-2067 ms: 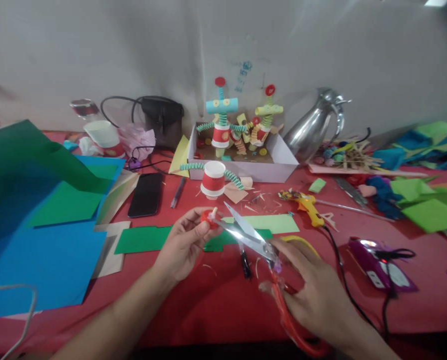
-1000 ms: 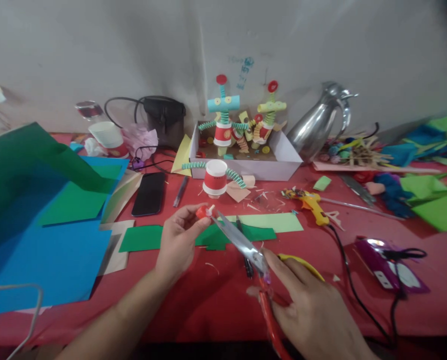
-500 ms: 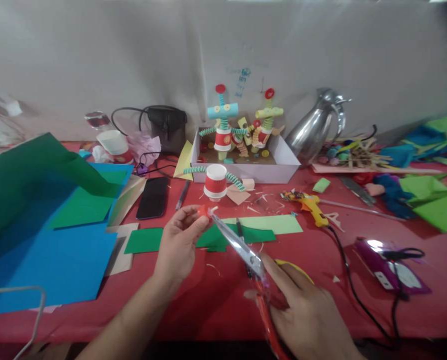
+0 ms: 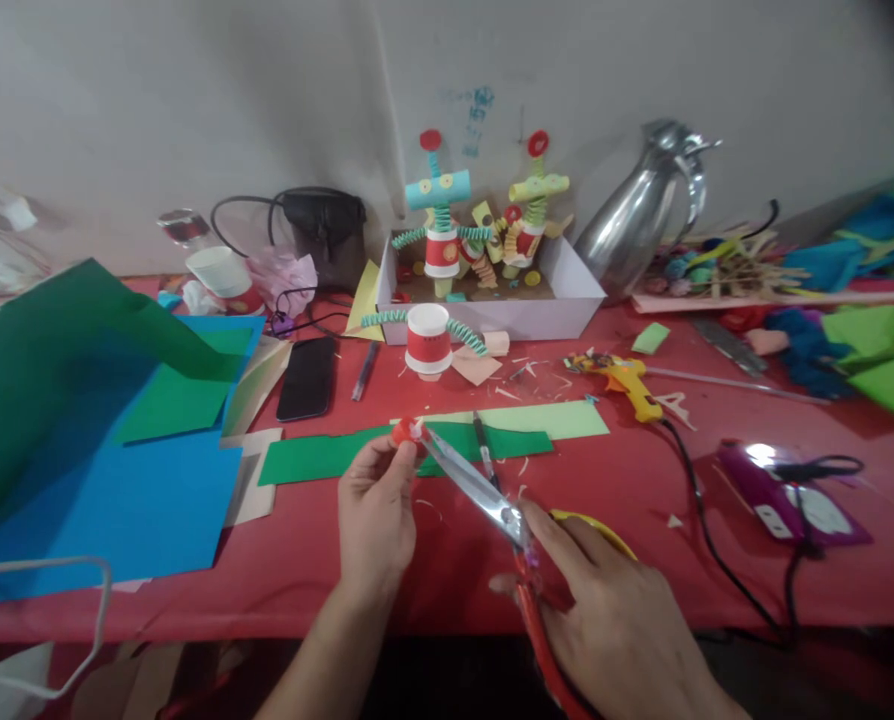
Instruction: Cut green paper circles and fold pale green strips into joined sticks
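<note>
My left hand [image 4: 376, 515] pinches a small red piece [image 4: 404, 431] between thumb and fingertips; a whitish part shows on its right side. My right hand [image 4: 616, 610] grips a pair of scissors [image 4: 477, 488] by the red handles. The silver blades point up and left, nearly closed, with their tips at the red piece. A yellow curved edge shows behind my right fingers; I cannot tell what it belongs to. Just beyond the hands stands a red and white paper cup [image 4: 428, 345] with green coiled paper arms. Below the blades lie a green paper strip [image 4: 319, 457] and a pen [image 4: 484, 445].
Paper-cup figures stand in a white box [image 4: 492, 318] at the back. A steel jug [image 4: 638, 205] is beside it. To the right lie a yellow glue gun [image 4: 631, 388] and a purple corded box [image 4: 799, 500]. A phone [image 4: 307, 380] and blue sheets [image 4: 139, 510] lie left.
My left hand has turned more upright while keeping its pinch on the red piece. The pale bit that stuck out by the scissor tips shows less. The whole view has shifted slightly.
</note>
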A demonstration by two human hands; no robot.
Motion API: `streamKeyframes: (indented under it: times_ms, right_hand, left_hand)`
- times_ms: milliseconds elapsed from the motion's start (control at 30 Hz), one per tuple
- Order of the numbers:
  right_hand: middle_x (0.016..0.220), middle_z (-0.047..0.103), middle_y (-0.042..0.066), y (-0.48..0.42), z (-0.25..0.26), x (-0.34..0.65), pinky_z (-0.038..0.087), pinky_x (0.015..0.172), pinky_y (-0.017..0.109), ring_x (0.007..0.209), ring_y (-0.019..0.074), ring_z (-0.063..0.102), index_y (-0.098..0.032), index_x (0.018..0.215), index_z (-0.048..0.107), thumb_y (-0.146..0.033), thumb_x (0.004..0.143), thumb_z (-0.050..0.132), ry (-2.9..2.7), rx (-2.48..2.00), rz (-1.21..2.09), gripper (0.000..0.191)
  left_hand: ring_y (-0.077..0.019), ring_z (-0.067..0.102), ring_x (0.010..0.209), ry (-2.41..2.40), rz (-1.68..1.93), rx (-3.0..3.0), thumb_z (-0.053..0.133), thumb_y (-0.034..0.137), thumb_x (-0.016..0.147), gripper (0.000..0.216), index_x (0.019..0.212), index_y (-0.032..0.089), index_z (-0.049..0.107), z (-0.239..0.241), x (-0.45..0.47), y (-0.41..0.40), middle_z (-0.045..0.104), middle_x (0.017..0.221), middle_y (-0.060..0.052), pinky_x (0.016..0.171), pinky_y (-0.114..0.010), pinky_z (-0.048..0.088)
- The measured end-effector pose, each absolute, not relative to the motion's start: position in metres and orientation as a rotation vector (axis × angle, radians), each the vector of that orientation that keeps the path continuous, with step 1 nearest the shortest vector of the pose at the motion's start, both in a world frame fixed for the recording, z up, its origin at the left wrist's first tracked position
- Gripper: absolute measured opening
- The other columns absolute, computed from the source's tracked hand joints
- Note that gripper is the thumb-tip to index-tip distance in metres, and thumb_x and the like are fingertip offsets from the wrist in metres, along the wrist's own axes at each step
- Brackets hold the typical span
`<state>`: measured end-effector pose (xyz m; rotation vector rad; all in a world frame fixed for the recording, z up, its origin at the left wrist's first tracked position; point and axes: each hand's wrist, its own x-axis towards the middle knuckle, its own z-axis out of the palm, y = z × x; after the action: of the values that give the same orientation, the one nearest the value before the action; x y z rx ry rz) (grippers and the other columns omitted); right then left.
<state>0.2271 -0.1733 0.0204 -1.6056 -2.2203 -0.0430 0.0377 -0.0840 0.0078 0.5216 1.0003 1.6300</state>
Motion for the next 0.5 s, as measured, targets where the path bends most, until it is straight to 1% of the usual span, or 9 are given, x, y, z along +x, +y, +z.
streamKeyframes:
  times_ms: [100,200,267,333,433,500]
  right_hand:
    - [0.098,0.072,0.014,-0.172,0.019,0.229,0.057,0.052,0.036,0.072,0.0274,0.072,-0.013,0.129,0.055,-0.041,0.098,0.044,-2.243,-1.595,-0.035,0.043]
    - [0.097,0.072,0.015,-0.169,0.018,0.230,0.057,0.053,0.037,0.070,0.0276,0.071,-0.011,0.130,0.055,-0.036,0.095,0.049,-2.283,-1.581,0.023,0.043]
    - [0.098,0.073,0.015,-0.168,0.020,0.229,0.058,0.055,0.036,0.071,0.0274,0.072,-0.012,0.130,0.056,-0.035,0.094,0.053,-2.275,-1.594,0.131,0.044]
    - [0.098,0.073,0.013,-0.169,0.024,0.226,0.057,0.057,0.033,0.071,0.0253,0.072,-0.015,0.130,0.057,-0.034,0.093,0.054,-2.229,-1.615,0.317,0.041]
    - [0.089,0.075,0.008,-0.171,0.029,0.220,0.055,0.054,0.027,0.067,0.0217,0.072,-0.019,0.126,0.061,-0.035,0.094,0.055,-2.149,-1.649,0.588,0.036]
    - [0.086,0.075,0.006,-0.172,0.030,0.217,0.054,0.053,0.027,0.065,0.0215,0.072,-0.020,0.124,0.062,-0.035,0.093,0.057,-2.142,-1.666,0.611,0.035]
  left_hand:
    - [-0.0084,0.066,0.072,1.037,1.596,0.545,0.087,0.025,0.065,0.021,0.075,0.016,0.072,0.007,0.038,-0.085,0.072,0.078,0.000,0.077,-0.019,0.054]
    - [-0.0079,0.065,0.070,1.059,1.593,0.557,0.087,0.026,0.065,0.020,0.075,0.017,0.072,0.006,0.040,-0.082,0.071,0.076,0.001,0.075,-0.019,0.054]
    - [-0.0084,0.066,0.072,1.061,1.629,0.573,0.087,0.026,0.065,0.019,0.075,0.017,0.072,0.005,0.041,-0.079,0.072,0.076,0.001,0.075,-0.019,0.054]
    - [-0.0089,0.067,0.077,1.062,1.675,0.607,0.085,0.025,0.067,0.017,0.076,0.018,0.073,0.004,0.042,-0.078,0.073,0.079,0.000,0.077,-0.018,0.053]
    - [-0.0094,0.068,0.081,1.075,1.714,0.670,0.082,0.023,0.071,0.013,0.079,0.018,0.074,0.000,0.041,-0.077,0.074,0.082,0.000,0.080,-0.018,0.052]
    - [-0.0101,0.068,0.082,1.088,1.721,0.702,0.081,0.023,0.073,0.011,0.080,0.018,0.074,-0.002,0.040,-0.078,0.074,0.083,-0.001,0.080,-0.020,0.052]
